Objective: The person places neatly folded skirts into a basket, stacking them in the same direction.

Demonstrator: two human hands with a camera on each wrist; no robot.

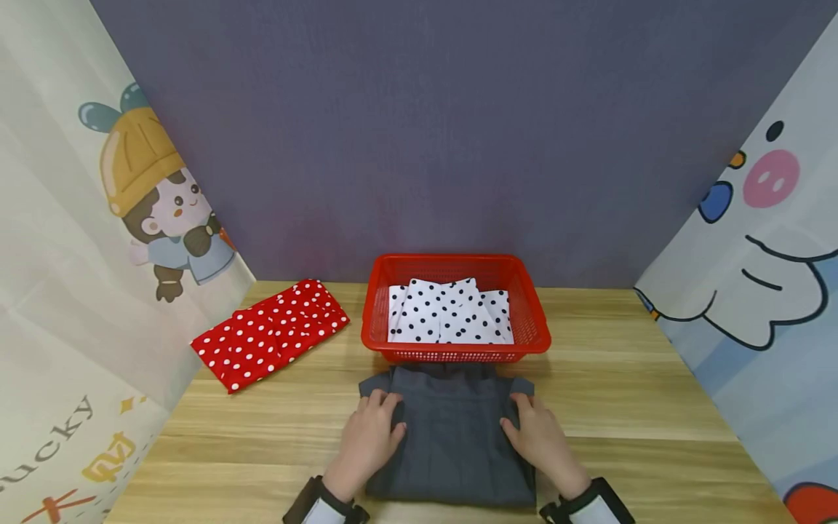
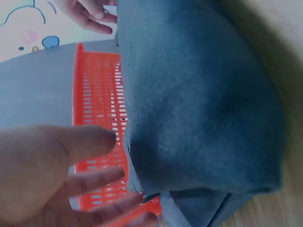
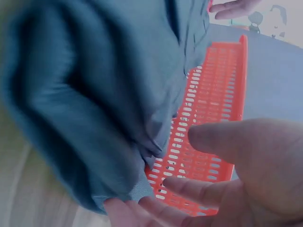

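Observation:
A dark grey folded garment (image 1: 458, 444) lies on the table in front of me, with small flaps of cloth sticking out at its far corners. On its left side rests my left hand (image 1: 369, 437), and on its right side my right hand (image 1: 540, 440). In the left wrist view, the thumb and fingers of the left hand (image 2: 61, 165) are spread beside the cloth. Across from it, the right hand (image 3: 236, 175) shows the same loose spread, its lower fingertips right at the cloth's edge. Just beyond the garment stands a red plastic basket (image 1: 458, 349).
Inside the basket lies a folded white cloth with black dots (image 1: 445, 313). A folded red cloth with white dots (image 1: 271, 331) sits at the back left of the wooden table (image 1: 628, 393). Behind the table rises a grey-blue wall (image 1: 419, 131), with printed curtains (image 1: 52, 218) at both sides.

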